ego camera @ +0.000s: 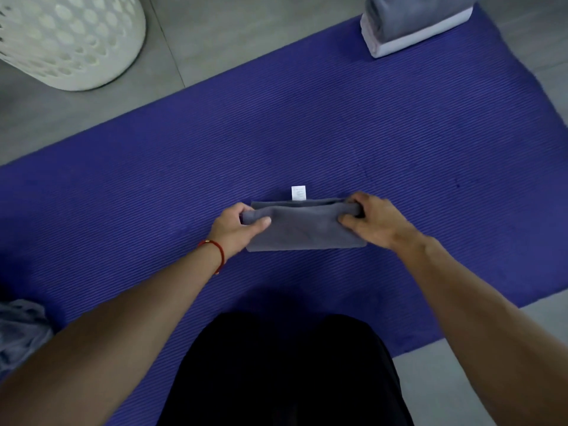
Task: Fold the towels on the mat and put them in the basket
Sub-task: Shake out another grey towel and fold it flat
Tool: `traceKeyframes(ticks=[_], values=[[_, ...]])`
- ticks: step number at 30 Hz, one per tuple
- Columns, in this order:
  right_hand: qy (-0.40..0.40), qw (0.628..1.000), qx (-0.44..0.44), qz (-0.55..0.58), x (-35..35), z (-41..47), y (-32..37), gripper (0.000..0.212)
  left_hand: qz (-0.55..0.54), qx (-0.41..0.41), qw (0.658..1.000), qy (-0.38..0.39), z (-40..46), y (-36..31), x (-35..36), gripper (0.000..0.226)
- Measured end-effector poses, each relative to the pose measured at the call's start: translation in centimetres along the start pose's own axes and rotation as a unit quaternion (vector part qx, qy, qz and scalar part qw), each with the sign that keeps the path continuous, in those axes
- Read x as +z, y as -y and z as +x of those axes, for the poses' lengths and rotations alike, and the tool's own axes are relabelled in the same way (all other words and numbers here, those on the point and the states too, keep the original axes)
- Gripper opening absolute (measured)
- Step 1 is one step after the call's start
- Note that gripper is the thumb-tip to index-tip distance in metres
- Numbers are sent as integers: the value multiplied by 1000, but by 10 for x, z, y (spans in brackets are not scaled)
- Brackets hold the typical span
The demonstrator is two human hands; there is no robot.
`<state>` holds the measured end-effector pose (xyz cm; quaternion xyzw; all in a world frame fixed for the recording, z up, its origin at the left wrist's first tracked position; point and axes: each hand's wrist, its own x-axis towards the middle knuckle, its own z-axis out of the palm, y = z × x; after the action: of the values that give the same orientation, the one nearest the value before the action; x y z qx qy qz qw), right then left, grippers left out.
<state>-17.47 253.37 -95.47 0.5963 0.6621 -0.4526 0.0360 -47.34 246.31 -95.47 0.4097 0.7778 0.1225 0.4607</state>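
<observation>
A small dark grey folded towel is laid flat near the middle of the purple ribbed foam mat, with a white care label sticking out from its far edge. Its left end is gripped by the left hand: thumb on top, fingers curled round the far corner. Its right end is gripped by the right hand, fingers curled over the folded edge and thumb pressed against the cloth. A thin red string bracelet is worn on the left wrist.

The white perforated plastic basket is set on the grey tiled floor beyond the mat's far left edge, well apart from the towel. A stack of folded grey and white towels is placed on the mat's far right corner. A crumpled pale grey cloth is seen at the left frame edge, beside the left forearm. Black clothing fills the bottom centre.
</observation>
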Motion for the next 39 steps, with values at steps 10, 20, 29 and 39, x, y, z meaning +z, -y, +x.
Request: traceKeyframes(ticks=[10, 20, 29, 39], values=[[-162, 985, 57, 15, 38, 19, -10, 45, 2, 8, 987, -159, 33, 2, 33, 42], [-237, 944, 182, 140, 57, 27, 4, 53, 5, -62, 988, -144, 51, -4, 38, 52], [-280, 948, 35, -147, 82, 4, 32, 60, 384, 300, 870, -79, 9, 2, 76, 56], [-171, 982, 31, -75, 88, 4, 13, 71, 417, 207, 882, 70, 30, -1, 71, 61]])
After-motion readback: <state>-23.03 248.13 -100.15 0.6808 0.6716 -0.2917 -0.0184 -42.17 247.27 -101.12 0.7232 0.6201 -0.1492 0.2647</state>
